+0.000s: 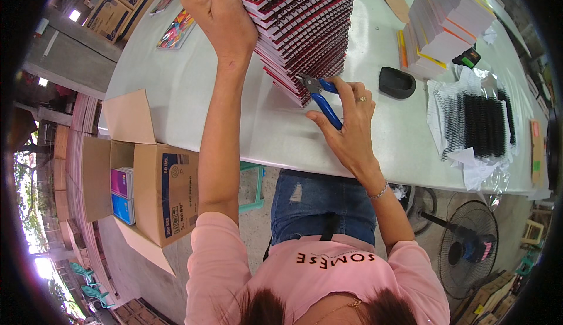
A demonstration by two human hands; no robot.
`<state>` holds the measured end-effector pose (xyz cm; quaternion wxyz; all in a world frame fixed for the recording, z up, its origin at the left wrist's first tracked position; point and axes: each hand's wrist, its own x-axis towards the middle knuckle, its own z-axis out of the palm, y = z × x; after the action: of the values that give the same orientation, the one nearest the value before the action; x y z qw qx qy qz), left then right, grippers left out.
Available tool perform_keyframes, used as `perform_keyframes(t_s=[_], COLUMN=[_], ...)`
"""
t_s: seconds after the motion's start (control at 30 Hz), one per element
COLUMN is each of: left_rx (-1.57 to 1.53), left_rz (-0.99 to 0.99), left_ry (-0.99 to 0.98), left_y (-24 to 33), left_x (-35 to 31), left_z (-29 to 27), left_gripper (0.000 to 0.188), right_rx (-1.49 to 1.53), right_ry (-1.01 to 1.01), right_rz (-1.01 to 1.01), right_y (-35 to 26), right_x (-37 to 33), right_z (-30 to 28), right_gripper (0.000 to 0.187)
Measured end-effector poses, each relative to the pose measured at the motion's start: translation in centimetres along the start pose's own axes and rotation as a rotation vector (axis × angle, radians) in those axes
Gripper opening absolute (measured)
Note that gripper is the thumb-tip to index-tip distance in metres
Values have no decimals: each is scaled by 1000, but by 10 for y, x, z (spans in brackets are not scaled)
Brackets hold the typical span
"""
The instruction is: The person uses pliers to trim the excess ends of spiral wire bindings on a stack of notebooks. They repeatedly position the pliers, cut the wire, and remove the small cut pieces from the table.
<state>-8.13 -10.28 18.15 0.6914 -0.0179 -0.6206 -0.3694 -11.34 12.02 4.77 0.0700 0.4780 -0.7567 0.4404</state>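
A tall stack of red-covered, spiral-bound notebooks (305,26) stands on the white table (170,96), its black wire coils facing right. My left hand (220,14) is closed at the top left corner of the stack, fingers curled at the upper notebooks; what lies between the fingers is partly hidden. In my right hand (352,123) is a pair of blue-handled wire cutters (325,108). Their metal jaws touch or nearly touch the coil ends low on the stack; the exact contact is too small to tell.
On the right are a black tray (397,83), stacked paper blocks (446,26) and a bundle of black coils (484,123) on white paper. Colourful booklets (176,30) lie at the left. An open carton (167,193) stands by the table's left edge, a fan (468,249) at lower right.
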Motion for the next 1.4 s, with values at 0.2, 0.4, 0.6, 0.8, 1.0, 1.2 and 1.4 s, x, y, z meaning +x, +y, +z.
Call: perform_keyframes(t_s=[0.2, 0.4, 0.6, 0.8, 1.0, 1.2, 1.4], left_rx=[-2, 16, -4, 2, -14, -3, 36], left_rz=[-8, -7, 22, 14, -2, 15, -55], left_ry=[3, 7, -9, -1, -8, -2, 14], left_y=[2, 1, -1, -1, 0, -1, 12], left_x=[1, 1, 1, 2, 2, 1, 1], left_z=[1, -1, -2, -1, -1, -1, 4], left_gripper=[51, 51, 50, 50, 50, 50, 50], right_rx=[-88, 872, 241, 14, -63, -71, -89], right_ry=[62, -489, -89, -14, 30, 23, 64], right_rz=[-63, 488, 115, 0, -38, -48, -77], right_y=[2, -2, -1, 5, 7, 8, 10], right_x=[3, 18, 1, -3, -3, -5, -2], right_z=[4, -18, -5, 1, 4, 6, 10], right_gripper=[66, 51, 63, 71, 71, 70, 69])
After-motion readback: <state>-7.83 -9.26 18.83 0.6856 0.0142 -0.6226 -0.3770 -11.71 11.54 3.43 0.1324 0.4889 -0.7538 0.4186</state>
